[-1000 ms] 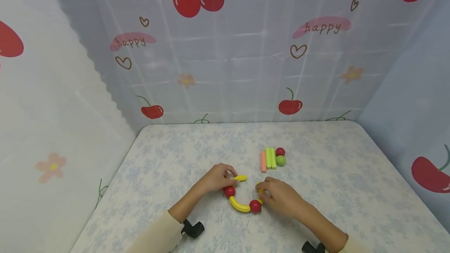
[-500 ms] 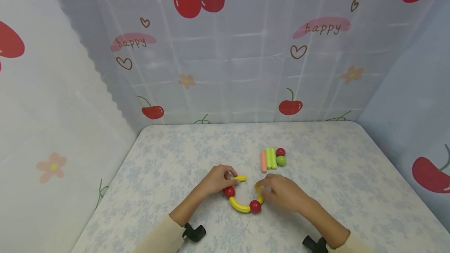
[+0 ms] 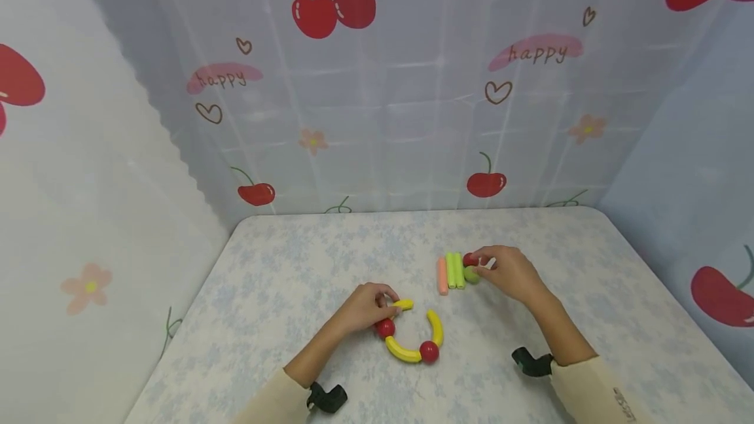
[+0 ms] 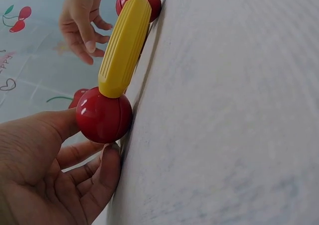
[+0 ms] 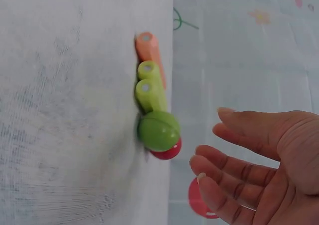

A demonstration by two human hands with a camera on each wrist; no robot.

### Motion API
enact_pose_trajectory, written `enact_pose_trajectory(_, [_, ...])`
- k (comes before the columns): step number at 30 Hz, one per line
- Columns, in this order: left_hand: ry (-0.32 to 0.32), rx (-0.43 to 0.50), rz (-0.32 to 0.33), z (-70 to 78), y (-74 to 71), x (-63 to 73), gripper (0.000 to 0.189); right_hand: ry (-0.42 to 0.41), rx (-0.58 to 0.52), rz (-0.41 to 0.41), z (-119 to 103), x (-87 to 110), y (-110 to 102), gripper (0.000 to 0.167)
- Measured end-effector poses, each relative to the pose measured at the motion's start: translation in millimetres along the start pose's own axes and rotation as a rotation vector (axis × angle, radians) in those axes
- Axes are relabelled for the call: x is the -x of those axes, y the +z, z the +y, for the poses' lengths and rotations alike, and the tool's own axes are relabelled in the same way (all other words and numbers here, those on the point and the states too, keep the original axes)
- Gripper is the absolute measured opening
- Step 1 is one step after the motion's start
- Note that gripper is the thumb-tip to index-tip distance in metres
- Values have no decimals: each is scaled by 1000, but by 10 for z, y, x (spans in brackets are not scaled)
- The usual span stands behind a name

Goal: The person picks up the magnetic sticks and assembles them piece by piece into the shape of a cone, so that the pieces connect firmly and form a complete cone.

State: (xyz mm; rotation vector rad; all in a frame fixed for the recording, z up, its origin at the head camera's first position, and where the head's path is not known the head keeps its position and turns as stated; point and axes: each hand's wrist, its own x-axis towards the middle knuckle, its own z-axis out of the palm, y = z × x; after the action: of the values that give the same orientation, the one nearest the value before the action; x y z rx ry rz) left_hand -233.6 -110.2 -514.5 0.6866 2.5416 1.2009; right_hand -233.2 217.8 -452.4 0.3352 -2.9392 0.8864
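In the head view, yellow curved magnetic sticks and red balls form an open ring on the table. My left hand (image 3: 364,307) pinches the upper-left yellow stick (image 3: 404,305), beside a red ball (image 3: 385,328). From the left wrist, that ball (image 4: 104,115) hides the pinched stick, and another yellow stick (image 4: 125,46) runs from it to a second red ball. My right hand (image 3: 511,272) hovers at a green ball (image 3: 471,275) and a loose red ball (image 3: 469,259). The right wrist view shows its fingers (image 5: 234,170) spread, apart from the green ball (image 5: 159,130).
Two light green straight sticks (image 3: 455,271) and an orange one (image 3: 442,276) lie side by side, left of the loose balls. The patterned table (image 3: 306,247) meets a cherry-print curtain (image 3: 383,116) at the back and sides.
My right hand has let go of the right-hand yellow stick and moved up and right to the loose balls. My left hand stays at the ring.
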Motion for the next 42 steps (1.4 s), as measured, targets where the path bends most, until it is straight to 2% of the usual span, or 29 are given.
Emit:
enact_pose_trajectory(6, [-15,-3,-10,14,4,6,16,79,25,-51,149,-30,108,33])
enact_pose_trajectory(15, [-11,-5,-16,16,-28,13,17,54,70,-53,187,-52,213,34])
enact_pose_trajectory(21, [-5,11,-18,18,-24,17,17,69,60,-44,193,-52,253,29])
enact_pose_trajectory(26, [-2,8,-18,7,-17,5,16,88,68,-64,177,-58,267,32])
enact_pose_trajectory(35, [-1,35,-19,-5,-26,-4,18,65,102,-62,159,-74,191,33])
enact_pose_trajectory(42, [-11,58,-27,-17,-30,-12,17,-2,31,-42,32,-51,113,28])
